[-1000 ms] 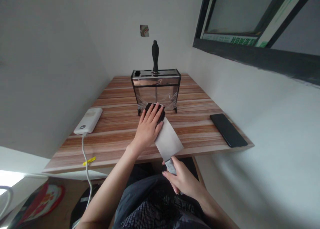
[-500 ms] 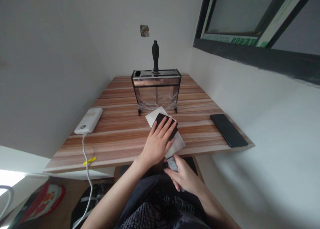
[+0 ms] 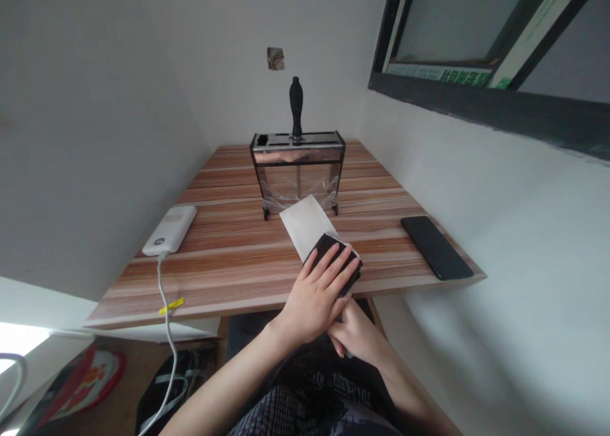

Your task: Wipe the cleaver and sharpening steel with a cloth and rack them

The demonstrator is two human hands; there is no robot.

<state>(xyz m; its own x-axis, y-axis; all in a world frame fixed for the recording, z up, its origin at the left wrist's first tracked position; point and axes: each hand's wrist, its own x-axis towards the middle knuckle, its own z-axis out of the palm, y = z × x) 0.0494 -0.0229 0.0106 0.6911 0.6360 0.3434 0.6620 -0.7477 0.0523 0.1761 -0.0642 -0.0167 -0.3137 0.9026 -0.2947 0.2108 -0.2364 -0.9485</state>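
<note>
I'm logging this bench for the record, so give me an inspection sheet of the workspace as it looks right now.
Surface: wooden table, striped grain.
Job's things: cleaver blade flat on the table, handle over the near edge; black pad lies on it.
Clutter: knife rack with one black handle upright; black phone; white power bank.
Hands: left hand presses the pad; right hand, below the edge, seems to grip the handle.
Cables: white cable, yellow tag, hangs off the table.
Surroundings: white walls; dark window frame.
</note>
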